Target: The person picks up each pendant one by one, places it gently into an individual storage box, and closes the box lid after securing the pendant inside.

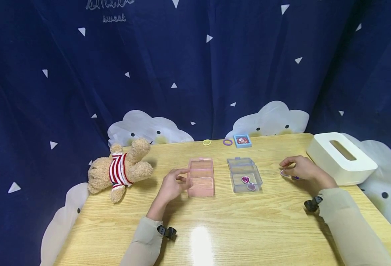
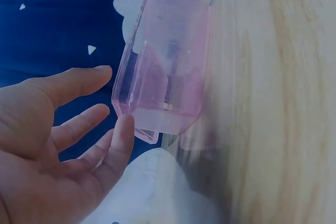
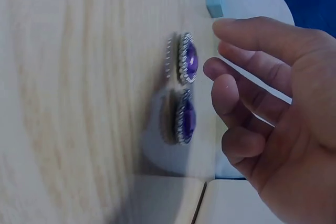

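"Wooden table (image 1: 258,229), navy curtain (image 1: 182,48) behind. Left hand (image 1: 173,186)?"
"Fingers loosely spread, beside open pink box (image 1: 202,187)."
"Right hand (image 1: 301,168)?"
"Fingers relaxed, parted, just off two purple gems (image 3: 191,60) on the table."

Bear (image 1: 119,170) left of two cases (image 1: 203,187), gems (image 1: 245,179) inside right one, tissue box (image 1: 341,162) right

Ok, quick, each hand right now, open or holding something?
Left hand: open, right by the pink box, gripping nothing.
Right hand: open, near two purple gems, holding nothing.
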`<state>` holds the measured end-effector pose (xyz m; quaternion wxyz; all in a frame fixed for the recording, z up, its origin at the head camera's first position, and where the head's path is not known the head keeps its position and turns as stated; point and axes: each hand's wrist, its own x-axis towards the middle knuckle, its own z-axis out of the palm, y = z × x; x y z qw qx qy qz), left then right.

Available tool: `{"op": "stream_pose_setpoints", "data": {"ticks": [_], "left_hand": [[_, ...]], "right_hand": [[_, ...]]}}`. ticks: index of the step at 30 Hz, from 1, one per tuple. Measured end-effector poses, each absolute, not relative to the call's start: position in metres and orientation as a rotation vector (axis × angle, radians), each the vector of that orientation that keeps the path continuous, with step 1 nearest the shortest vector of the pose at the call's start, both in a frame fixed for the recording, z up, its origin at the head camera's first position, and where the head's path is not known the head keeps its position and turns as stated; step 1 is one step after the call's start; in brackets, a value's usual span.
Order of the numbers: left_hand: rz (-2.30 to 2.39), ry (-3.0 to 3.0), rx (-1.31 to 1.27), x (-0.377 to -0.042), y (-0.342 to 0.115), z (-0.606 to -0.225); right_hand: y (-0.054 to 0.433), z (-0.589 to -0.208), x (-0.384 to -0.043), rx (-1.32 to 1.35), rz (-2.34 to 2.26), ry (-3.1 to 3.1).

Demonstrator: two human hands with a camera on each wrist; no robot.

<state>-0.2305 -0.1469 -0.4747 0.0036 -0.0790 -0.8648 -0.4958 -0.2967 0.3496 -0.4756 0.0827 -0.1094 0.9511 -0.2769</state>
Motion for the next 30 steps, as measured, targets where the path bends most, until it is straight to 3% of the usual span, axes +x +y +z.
{"op": "stream_pose_setpoints", "data": {"ticks": [30], "left_hand": [[-1.584,-2.845,-0.234,-0.231,-0.151,-0.476]], "right_hand": [[0.356,-0.488,-0.298,-0.361,-0.657,2.920]]}}
